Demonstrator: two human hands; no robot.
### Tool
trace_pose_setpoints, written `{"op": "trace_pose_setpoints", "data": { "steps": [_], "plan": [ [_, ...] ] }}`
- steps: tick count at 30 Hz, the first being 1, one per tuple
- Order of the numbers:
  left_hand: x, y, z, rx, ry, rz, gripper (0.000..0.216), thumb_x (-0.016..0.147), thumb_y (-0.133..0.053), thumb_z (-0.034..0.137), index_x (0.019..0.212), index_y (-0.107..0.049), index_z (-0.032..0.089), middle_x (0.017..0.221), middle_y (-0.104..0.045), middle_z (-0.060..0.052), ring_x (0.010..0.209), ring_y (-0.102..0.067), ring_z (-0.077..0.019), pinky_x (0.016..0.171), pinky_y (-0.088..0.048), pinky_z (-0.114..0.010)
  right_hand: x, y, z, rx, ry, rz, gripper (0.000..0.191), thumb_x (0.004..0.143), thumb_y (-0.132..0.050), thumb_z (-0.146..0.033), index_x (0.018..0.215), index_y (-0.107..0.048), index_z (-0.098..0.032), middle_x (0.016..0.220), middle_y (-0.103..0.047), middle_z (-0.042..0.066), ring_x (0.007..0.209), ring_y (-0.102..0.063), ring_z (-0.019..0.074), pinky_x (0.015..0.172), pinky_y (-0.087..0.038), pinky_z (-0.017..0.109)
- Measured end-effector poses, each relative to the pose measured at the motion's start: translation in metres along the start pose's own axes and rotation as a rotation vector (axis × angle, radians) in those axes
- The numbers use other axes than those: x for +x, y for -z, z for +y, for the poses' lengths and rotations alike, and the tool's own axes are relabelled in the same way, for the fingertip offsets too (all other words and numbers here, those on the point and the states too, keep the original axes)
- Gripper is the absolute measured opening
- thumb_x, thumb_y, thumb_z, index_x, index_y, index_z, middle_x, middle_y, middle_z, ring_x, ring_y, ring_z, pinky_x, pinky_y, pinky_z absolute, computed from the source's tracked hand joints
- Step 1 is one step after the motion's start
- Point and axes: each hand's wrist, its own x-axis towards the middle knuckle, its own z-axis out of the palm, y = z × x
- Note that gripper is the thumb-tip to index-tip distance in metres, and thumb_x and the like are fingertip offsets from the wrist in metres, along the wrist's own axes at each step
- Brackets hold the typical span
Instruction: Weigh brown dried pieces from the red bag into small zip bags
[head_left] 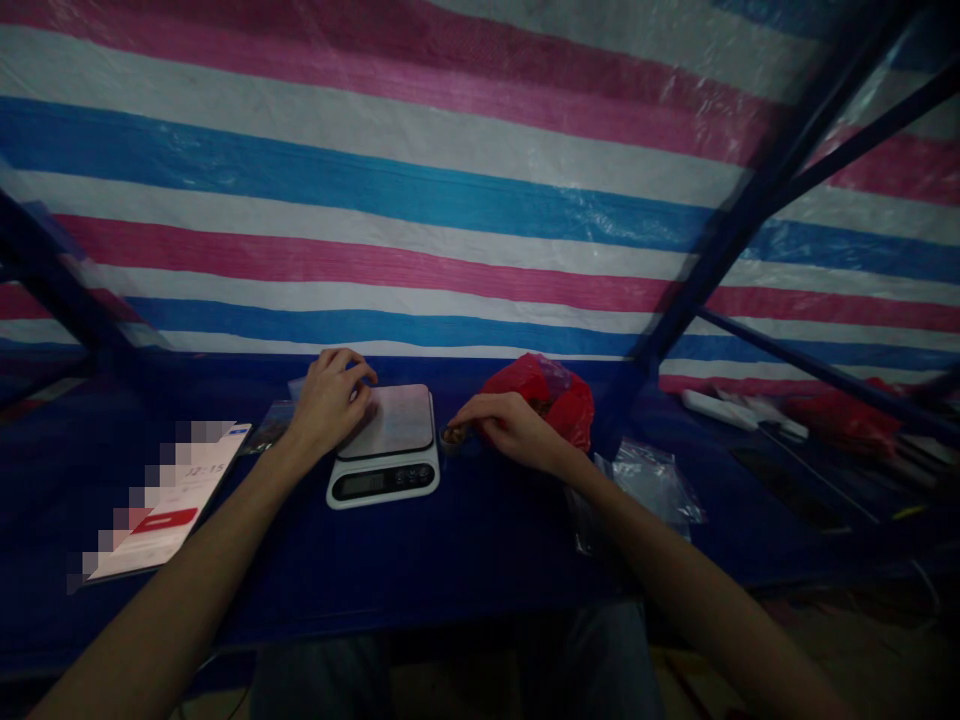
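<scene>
Striped tarpaulin (375, 200) hangs behind the blue bench top (225, 590). Your left hand (328, 405) lies curled on the digital kitchen scale (382, 450), grip unclear; your right hand (510, 430) pinches a small brown piece (452, 435) just beside the scale, before a red plastic bag (559, 400).

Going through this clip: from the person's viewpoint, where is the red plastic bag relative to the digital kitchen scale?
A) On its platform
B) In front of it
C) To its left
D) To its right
D: the red plastic bag sits on the table to the right of the digital kitchen scale, just beyond the right hand.
</scene>
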Motion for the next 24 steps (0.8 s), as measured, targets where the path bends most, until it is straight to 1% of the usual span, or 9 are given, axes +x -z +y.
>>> {"op": "trace_pose_setpoints", "data": {
  "steps": [4,8,11,15,18,21,24],
  "plan": [
    [0.0,0.0,0.0,0.007,0.002,-0.001,0.022,0.084,-0.049,0.015,0.088,-0.07,0.02,0.106,-0.062,-0.009,0.11,-0.05,-0.0302,0.093,-0.044,-0.046,-0.002,0.003,-0.001,0.023,-0.023,0.012,0.055,0.075,-0.039,0.007,0.106,-0.076,-0.018,0.104,-0.077,0.004,0.096,-0.071,0.0147,0.088,-0.052,0.027],
    [0.0,-0.001,0.0,0.026,0.001,-0.003,0.023,0.086,-0.047,0.016,0.089,-0.07,0.02,0.106,-0.062,-0.01,0.11,-0.05,-0.0306,0.092,-0.044,-0.047,-0.003,0.009,-0.002,0.026,-0.053,0.09,0.057,0.073,-0.037,0.006,0.107,-0.075,-0.019,0.103,-0.077,0.004,0.097,-0.071,0.0153,0.089,-0.053,0.029],
    [-0.001,-0.001,0.0,0.027,-0.001,-0.009,0.023,0.086,-0.048,0.017,0.089,-0.07,0.02,0.106,-0.062,-0.01,0.11,-0.05,-0.0305,0.091,-0.045,-0.047,-0.003,0.01,-0.001,0.012,-0.08,0.075,0.056,0.073,-0.038,0.006,0.109,-0.074,-0.018,0.102,-0.077,0.004,0.094,-0.072,0.0152,0.087,-0.054,0.029],
    [-0.001,-0.001,0.0,0.009,-0.001,-0.013,0.023,0.085,-0.048,0.017,0.088,-0.07,0.02,0.105,-0.063,-0.01,0.109,-0.05,-0.0309,0.091,-0.045,-0.048,-0.004,0.004,0.003,-0.043,-0.075,0.025,0.051,0.077,-0.045,0.006,0.113,-0.073,-0.018,0.105,-0.076,0.005,0.091,-0.071,0.0148,0.083,-0.053,0.027],
    [-0.001,-0.001,-0.001,0.001,0.004,-0.008,0.023,0.084,-0.048,0.017,0.088,-0.07,0.02,0.105,-0.063,-0.01,0.109,-0.051,-0.0309,0.091,-0.045,-0.047,-0.004,-0.002,0.007,-0.071,-0.071,0.011,0.045,0.082,-0.055,0.002,0.118,-0.07,-0.019,0.107,-0.075,0.006,0.09,-0.069,0.015,0.083,-0.053,0.028],
    [-0.001,-0.001,0.0,0.016,-0.002,-0.009,0.024,0.085,-0.047,0.017,0.088,-0.07,0.02,0.105,-0.063,-0.01,0.109,-0.051,-0.0304,0.091,-0.045,-0.047,-0.003,-0.006,0.009,-0.06,-0.095,0.007,0.038,0.085,-0.064,-0.005,0.12,-0.069,-0.019,0.103,-0.074,0.005,0.086,-0.068,0.0146,0.081,-0.053,0.028],
    [-0.001,0.0,0.002,0.031,-0.009,-0.014,0.025,0.085,-0.046,0.018,0.088,-0.07,0.02,0.105,-0.062,-0.01,0.108,-0.051,-0.0299,0.09,-0.046,-0.047,-0.002,-0.009,0.008,-0.06,-0.116,0.016,0.035,0.087,-0.067,-0.009,0.12,-0.068,-0.019,0.099,-0.074,0.005,0.085,-0.067,0.0147,0.08,-0.052,0.028]
  ]
}}
